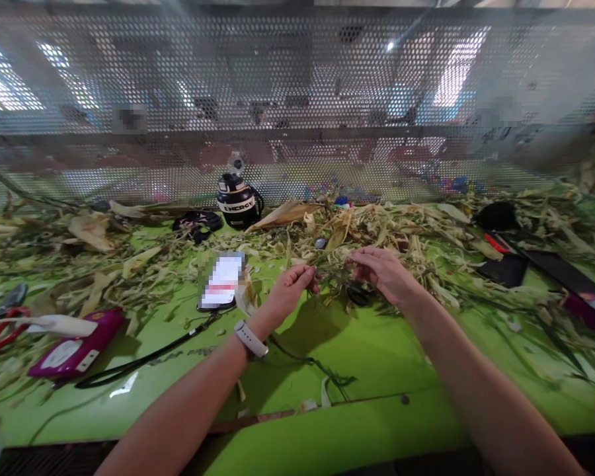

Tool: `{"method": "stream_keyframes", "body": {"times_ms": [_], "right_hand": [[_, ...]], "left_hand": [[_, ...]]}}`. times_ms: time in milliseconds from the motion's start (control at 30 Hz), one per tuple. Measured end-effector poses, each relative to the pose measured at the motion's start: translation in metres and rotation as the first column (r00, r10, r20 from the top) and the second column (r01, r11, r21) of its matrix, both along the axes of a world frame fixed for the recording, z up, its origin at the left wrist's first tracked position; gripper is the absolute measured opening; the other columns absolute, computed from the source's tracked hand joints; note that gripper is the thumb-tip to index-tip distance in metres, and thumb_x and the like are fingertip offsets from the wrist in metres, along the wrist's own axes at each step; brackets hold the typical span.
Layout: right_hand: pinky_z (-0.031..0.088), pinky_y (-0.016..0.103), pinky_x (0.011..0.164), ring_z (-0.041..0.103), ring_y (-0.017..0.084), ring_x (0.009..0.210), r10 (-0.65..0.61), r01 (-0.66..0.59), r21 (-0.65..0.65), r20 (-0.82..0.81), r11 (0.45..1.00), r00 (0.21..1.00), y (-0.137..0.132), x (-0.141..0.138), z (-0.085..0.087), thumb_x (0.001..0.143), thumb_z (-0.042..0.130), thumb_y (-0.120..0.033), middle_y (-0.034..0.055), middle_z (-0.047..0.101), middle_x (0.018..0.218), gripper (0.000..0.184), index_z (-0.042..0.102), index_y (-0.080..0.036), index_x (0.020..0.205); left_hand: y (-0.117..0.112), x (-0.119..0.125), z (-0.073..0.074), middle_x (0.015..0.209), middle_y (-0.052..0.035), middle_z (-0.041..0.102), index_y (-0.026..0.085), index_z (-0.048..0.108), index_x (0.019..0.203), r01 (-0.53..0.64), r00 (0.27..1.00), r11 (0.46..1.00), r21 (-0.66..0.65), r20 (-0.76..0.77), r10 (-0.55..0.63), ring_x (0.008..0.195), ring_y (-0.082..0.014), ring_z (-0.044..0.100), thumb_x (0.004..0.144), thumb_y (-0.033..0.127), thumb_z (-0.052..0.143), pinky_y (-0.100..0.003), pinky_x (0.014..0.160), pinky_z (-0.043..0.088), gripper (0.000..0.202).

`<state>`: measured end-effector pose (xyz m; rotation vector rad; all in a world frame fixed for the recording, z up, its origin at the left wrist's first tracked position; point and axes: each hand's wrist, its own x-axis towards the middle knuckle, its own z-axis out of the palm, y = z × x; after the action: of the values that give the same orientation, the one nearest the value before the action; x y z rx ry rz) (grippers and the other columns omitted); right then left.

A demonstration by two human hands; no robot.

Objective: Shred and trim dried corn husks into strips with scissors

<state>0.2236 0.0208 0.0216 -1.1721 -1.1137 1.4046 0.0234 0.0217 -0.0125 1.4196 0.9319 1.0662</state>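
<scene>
My left hand [288, 291], with a pale watch on its wrist, is closed in a pinch on thin green plant stems [333, 276] over the green table [377, 350]. My right hand [383, 272] is closed too, gripping the same bunch of stems from the right. The stems stretch between both hands, just above a heap of dry husks and leaves [377, 228]. A long green strand [322, 367] trails from below my left hand toward the table's front edge.
A phone [221, 281] with a black lanyard lies left of my hands. A black "ENERGY" jug [238, 201] stands by the perforated metal screen. A magenta case [74, 347] and red-handled scissors [0, 327] lie far left; dark flat tools [510, 264] lie right.
</scene>
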Motion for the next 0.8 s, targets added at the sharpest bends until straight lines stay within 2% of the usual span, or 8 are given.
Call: {"method": "stream_keyframes", "body": {"times_ms": [100, 167, 267, 400, 467, 567, 700, 800], "right_hand": [[0.034, 0.019, 0.041, 0.051, 0.008, 0.044, -0.029, 0.029, -0.008, 0.010, 1.000, 1.000, 0.002, 0.001, -0.002, 0.063, 0.071, -0.030, -0.0020, 0.059, 0.052, 0.016, 0.064, -0.016, 0.065], [0.035, 0.020, 0.041, 0.049, 0.008, 0.043, -0.056, 0.057, -0.023, 0.022, 0.998, 0.998, 0.002, 0.002, -0.002, 0.063, 0.070, -0.029, -0.0014, 0.061, 0.053, 0.015, 0.064, -0.016, 0.064], [0.038, 0.020, 0.042, 0.050, 0.007, 0.045, -0.093, 0.093, -0.009, -0.003, 0.996, 0.996, 0.002, 0.006, 0.003, 0.063, 0.070, -0.029, 0.0004, 0.065, 0.060, 0.015, 0.063, -0.015, 0.063], [0.042, 0.019, 0.043, 0.051, 0.006, 0.046, -0.247, 0.251, 0.065, -0.068, 0.966, 0.967, 0.001, 0.020, 0.018, 0.061, 0.071, -0.025, 0.0012, 0.067, 0.067, 0.013, 0.063, -0.015, 0.063], [0.042, 0.018, 0.042, 0.051, 0.006, 0.046, -0.334, 0.349, 0.131, -0.119, 0.928, 0.935, 0.000, 0.031, 0.026, 0.062, 0.071, -0.024, 0.0004, 0.066, 0.066, 0.011, 0.063, -0.016, 0.064], [0.041, 0.018, 0.040, 0.051, 0.006, 0.044, -0.445, 0.498, 0.239, -0.244, 0.834, 0.862, 0.002, 0.049, 0.033, 0.063, 0.069, -0.022, 0.0000, 0.066, 0.066, 0.010, 0.061, -0.016, 0.064], [0.039, 0.018, 0.039, 0.050, 0.006, 0.044, -0.529, 0.656, 0.303, -0.406, 0.691, 0.745, 0.005, 0.072, 0.037, 0.068, 0.063, -0.019, -0.0014, 0.064, 0.066, 0.008, 0.058, -0.016, 0.064], [0.037, 0.018, 0.039, 0.049, 0.005, 0.043, -0.550, 0.710, 0.313, -0.466, 0.631, 0.693, 0.005, 0.087, 0.040, 0.071, 0.060, -0.020, -0.0016, 0.062, 0.067, 0.009, 0.055, -0.016, 0.065]], "left_hand": [[0.003, -0.003, 0.002, 0.058, 0.0026, 0.053, 0.018, 0.056, 0.067, -0.068, 0.970, 0.986, -0.155, 0.222, 0.102, 0.057, -0.0094, 0.048, 0.074, 0.039, 0.061, -0.022, 0.063, 0.041, 0.023], [0.006, -0.006, 0.006, 0.058, 0.0039, 0.052, 0.018, 0.056, 0.070, -0.115, 0.927, 0.973, -0.202, 0.330, 0.178, 0.056, -0.0079, 0.047, 0.070, 0.037, 0.066, -0.020, 0.060, 0.041, 0.021], [0.009, -0.011, 0.010, 0.056, 0.0048, 0.052, 0.017, 0.058, 0.071, -0.137, 0.898, 0.964, -0.227, 0.382, 0.217, 0.054, -0.0065, 0.046, 0.067, 0.034, 0.069, -0.018, 0.055, 0.038, 0.020], [0.012, -0.014, 0.008, 0.053, 0.0046, 0.052, 0.016, 0.060, 0.067, -0.127, 0.907, 0.964, -0.235, 0.365, 0.209, 0.050, -0.0052, 0.045, 0.066, 0.034, 0.071, -0.016, 0.049, 0.036, 0.021], [0.013, -0.014, 0.006, 0.052, 0.0049, 0.051, 0.015, 0.062, 0.071, -0.113, 0.910, 0.968, -0.225, 0.367, 0.192, 0.048, -0.0044, 0.044, 0.065, 0.034, 0.072, -0.016, 0.049, 0.036, 0.022], [0.017, -0.016, 0.002, 0.050, 0.0060, 0.050, 0.014, 0.064, 0.074, -0.141, 0.879, 0.963, -0.230, 0.417, 0.229, 0.046, -0.0035, 0.043, 0.062, 0.032, 0.075, -0.017, 0.054, 0.041, 0.024], [0.031, -0.027, 0.002, 0.046, 0.0073, 0.049, 0.014, 0.063, 0.072, -0.333, 0.740, 0.907, -0.259, 0.524, 0.422, 0.043, -0.0034, 0.042, 0.062, 0.026, 0.073, -0.019, 0.056, 0.043, 0.018], [0.041, -0.039, 0.004, 0.045, 0.0075, 0.050, 0.015, 0.061, 0.069, -0.427, 0.674, 0.862, -0.272, 0.540, 0.504, 0.043, -0.0037, 0.043, 0.065, 0.021, 0.071, -0.020, 0.057, 0.045, 0.013]]}}
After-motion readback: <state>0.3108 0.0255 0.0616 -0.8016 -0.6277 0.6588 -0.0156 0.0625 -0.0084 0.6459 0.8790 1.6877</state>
